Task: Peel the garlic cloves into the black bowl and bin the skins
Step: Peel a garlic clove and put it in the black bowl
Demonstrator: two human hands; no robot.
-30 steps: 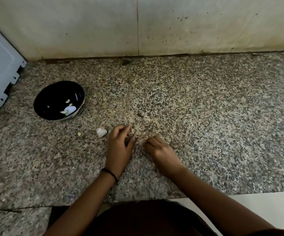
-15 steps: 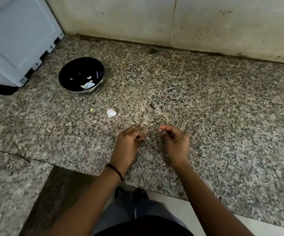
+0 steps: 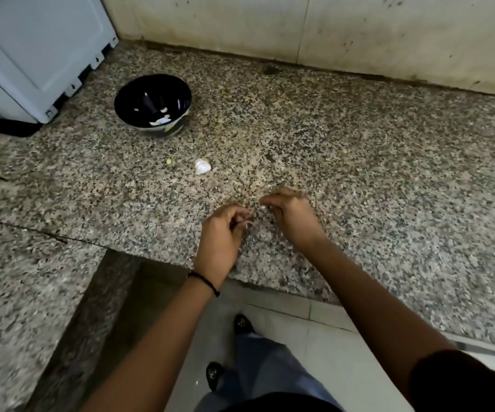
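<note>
- Hands at frame centre over the desk (image 3: 359, 173): left hand (image 3: 225, 230) and right hand (image 3: 292, 214), fingers curled, nearly meeting, closer than before; contents impossible to tell.
- Black bowl (image 3: 134, 93), upper left, holds peeled cloves (image 3: 160, 121); one garlic clove (image 3: 202, 167) lies between the bowl and the hands.

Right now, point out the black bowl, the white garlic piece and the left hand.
black bowl (image 3: 130, 99): head view, bare inner wall.
white garlic piece (image 3: 202, 167): head view, its middle.
left hand (image 3: 221, 236): head view, its back.

Head-worn view, steeply down onto near countertop (image 3: 359, 173)
</note>
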